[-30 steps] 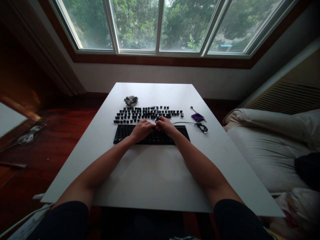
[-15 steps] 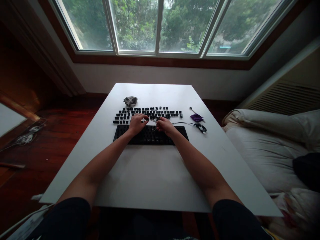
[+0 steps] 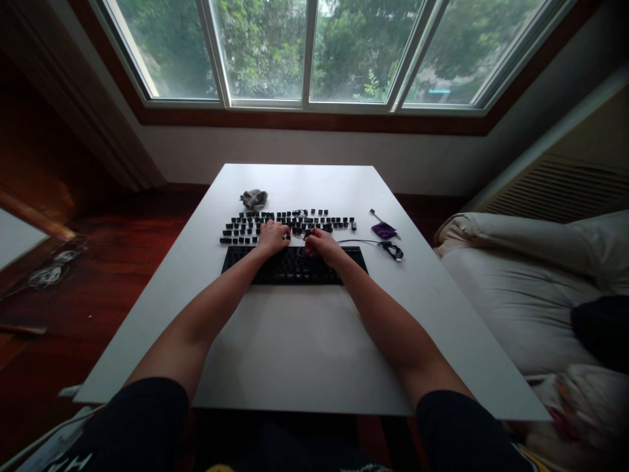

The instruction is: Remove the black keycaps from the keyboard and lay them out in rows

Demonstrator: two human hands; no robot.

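A black keyboard [image 3: 295, 265] lies on the white table [image 3: 304, 347]. Rows of loose black keycaps [image 3: 246, 226] are laid out just behind it. My left hand [image 3: 272, 237] reaches over the keyboard's back edge onto the keycap rows, fingers curled down on them; what they hold is too small to tell. My right hand [image 3: 322, 246] hovers over the keyboard's middle, closed on a small dark tool [image 3: 306, 234] whose tip sticks out to the left.
A grey crumpled cloth [image 3: 254, 197] lies behind the keycaps. A purple pouch [image 3: 384, 229], a small brush [image 3: 377, 215] and the coiled black cable [image 3: 392, 249] sit to the right. Bedding [image 3: 521, 288] borders the table's right side; a wooden floor lies at left.
My left hand has moved from the keyboard's middle forward and left onto the loose keycaps. My right hand has stayed almost in place with the small tool.
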